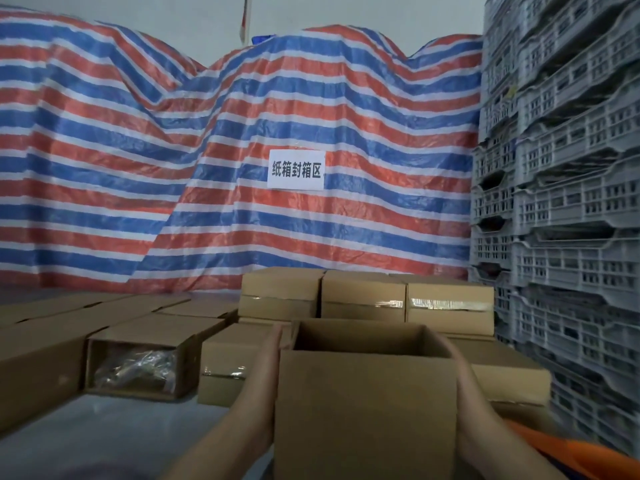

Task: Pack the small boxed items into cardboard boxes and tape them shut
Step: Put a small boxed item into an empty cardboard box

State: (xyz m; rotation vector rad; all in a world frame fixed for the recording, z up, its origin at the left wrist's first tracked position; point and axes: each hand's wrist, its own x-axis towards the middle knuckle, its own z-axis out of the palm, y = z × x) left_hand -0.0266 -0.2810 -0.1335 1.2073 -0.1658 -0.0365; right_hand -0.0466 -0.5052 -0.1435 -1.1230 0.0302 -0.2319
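Note:
An open-topped cardboard box is held up in front of me between both hands. My left hand presses flat against its left side with straight fingers. Pressed flat against the right side is my right hand. I cannot see what lies inside the box. Behind it stand taped cardboard boxes in a stack. To the left a cardboard box lies on its side with clear plastic-wrapped contents showing in its open end.
A red, white and blue striped tarp with a white paper sign covers the back. Grey plastic crates are stacked high on the right. More cardboard boxes line the left. An orange object lies at lower right.

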